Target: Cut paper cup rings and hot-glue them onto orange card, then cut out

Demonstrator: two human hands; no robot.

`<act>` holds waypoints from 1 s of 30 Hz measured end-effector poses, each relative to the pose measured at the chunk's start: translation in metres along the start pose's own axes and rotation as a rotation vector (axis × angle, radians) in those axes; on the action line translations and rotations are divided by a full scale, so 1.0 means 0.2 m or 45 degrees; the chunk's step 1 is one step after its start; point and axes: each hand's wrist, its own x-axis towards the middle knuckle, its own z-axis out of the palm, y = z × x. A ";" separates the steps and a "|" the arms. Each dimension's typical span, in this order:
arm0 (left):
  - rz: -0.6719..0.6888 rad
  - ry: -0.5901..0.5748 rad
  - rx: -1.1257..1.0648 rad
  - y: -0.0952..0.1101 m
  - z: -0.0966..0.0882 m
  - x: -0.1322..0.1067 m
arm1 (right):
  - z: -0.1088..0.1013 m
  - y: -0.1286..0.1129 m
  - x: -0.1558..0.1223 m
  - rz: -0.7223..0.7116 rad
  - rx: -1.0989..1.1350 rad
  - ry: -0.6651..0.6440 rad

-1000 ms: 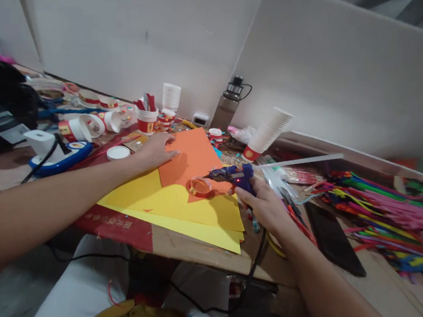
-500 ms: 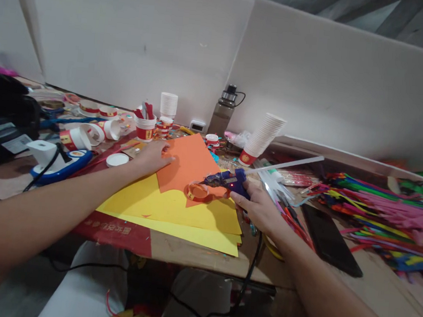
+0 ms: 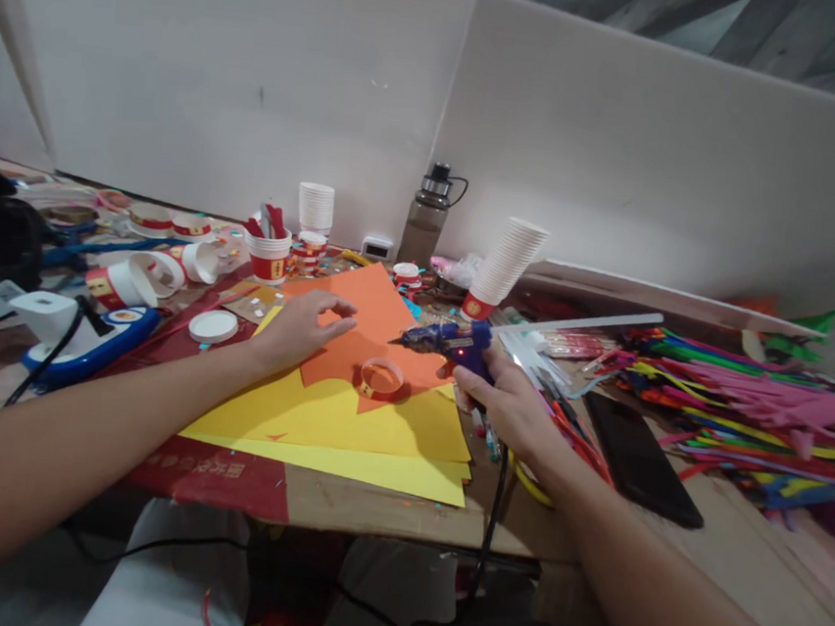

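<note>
**Glue gun near paper ring**

White panels back the cluttered desk. The left hand's grip is wide and bare over an orange sheet; the right hand's wraps the glue gun. On that sheet sits the ring, near the probably hot nozzle: best steadied with skin well clear.

Red sheet: pale characters, apparently Chinese, too blurred to read. Cup label too small to make out.

the hot glue gun looks plastic; the orange sheet is matt paper, the surface dull cardboard, the smartphone smooth.
</note>
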 end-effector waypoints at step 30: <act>0.043 -0.431 -0.151 0.18 0.10 -0.09 | -0.03 -0.03 0.02 0.003 0.734 0.399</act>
